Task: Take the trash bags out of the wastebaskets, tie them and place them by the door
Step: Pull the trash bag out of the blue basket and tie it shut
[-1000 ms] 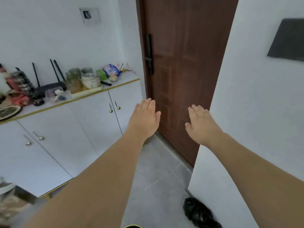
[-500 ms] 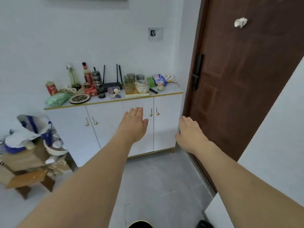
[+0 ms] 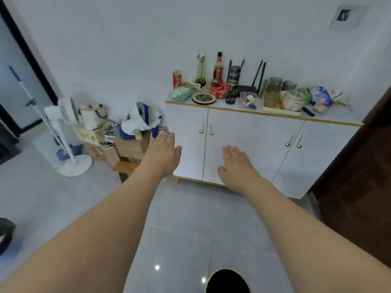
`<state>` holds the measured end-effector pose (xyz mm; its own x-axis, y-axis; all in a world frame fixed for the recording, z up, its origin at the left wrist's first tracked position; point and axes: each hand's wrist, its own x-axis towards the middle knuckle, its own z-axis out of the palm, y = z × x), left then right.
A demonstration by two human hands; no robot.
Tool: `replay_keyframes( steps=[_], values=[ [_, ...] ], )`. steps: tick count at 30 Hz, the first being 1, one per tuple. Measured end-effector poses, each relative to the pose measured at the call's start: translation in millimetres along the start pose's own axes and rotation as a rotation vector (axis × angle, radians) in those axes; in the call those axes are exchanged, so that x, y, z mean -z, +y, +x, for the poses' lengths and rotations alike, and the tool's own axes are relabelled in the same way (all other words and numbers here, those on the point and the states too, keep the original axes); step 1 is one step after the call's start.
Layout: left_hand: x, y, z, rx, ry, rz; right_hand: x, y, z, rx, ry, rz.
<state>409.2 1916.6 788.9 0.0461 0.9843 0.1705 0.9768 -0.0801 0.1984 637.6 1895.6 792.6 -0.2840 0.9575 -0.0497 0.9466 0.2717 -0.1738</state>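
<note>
A grey tiled floor [image 3: 190, 229] runs up to a white four-door cabinet [image 3: 232, 144] with small gold knobs, standing against a white wall. Its worktop [image 3: 338, 118] is crowded: a router [image 3: 247, 88] with upright antennas, a red-capped bottle [image 3: 218, 66], a red can [image 3: 177, 78], a patterned plate [image 3: 204, 98], a tray [image 3: 282, 107] of glass jars and stacked bowls [image 3: 293, 99], and snack packets. A dark brown door [image 3: 359, 197] fills the right edge. To the cabinet's left, cardboard boxes [image 3: 129, 146] carry a blue-and-white bag [image 3: 141, 120] and a white kettle [image 3: 92, 116]; a white standing fan [image 3: 63, 115] is beside them, with a dark-framed doorway further left.

Both bare forearms reach forward over the floor. The left hand [image 3: 161, 152] and right hand [image 3: 234, 163] are empty, palms down, fingers extended and loosely together, well apart from each other.

No trash bag can be made out for certain; a dark, blurred shape [image 3: 6, 231] lies on the floor at the left edge, unidentifiable.
</note>
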Motion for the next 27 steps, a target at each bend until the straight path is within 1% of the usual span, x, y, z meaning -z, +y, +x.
replay_keyframes(
  steps=[3, 8, 11, 16, 22, 27],
  values=[
    [-2, -62, -10, 0.134, 0.017, -0.008, -22, -51, 35, 0.11, -0.048, -0.004],
    [6, -145, -34, 0.328, 0.049, 0.031, -53, -134, 87, 0.306, -0.116, -0.004],
    [4, -200, -59, 0.469, 0.047, 0.047, -75, -186, 112, 0.455, -0.125, -0.012],
    [-13, -286, -113, 0.672, 0.031, 0.058, -118, -274, 134, 0.625, -0.222, -0.06],
    [-39, -386, -171, 0.831, -0.006, 0.042, -178, -382, 150, 0.772, -0.31, -0.088],
    [-58, -460, -196, 0.912, -0.059, 0.016, -223, -456, 163, 0.851, -0.373, -0.122]
  ],
)
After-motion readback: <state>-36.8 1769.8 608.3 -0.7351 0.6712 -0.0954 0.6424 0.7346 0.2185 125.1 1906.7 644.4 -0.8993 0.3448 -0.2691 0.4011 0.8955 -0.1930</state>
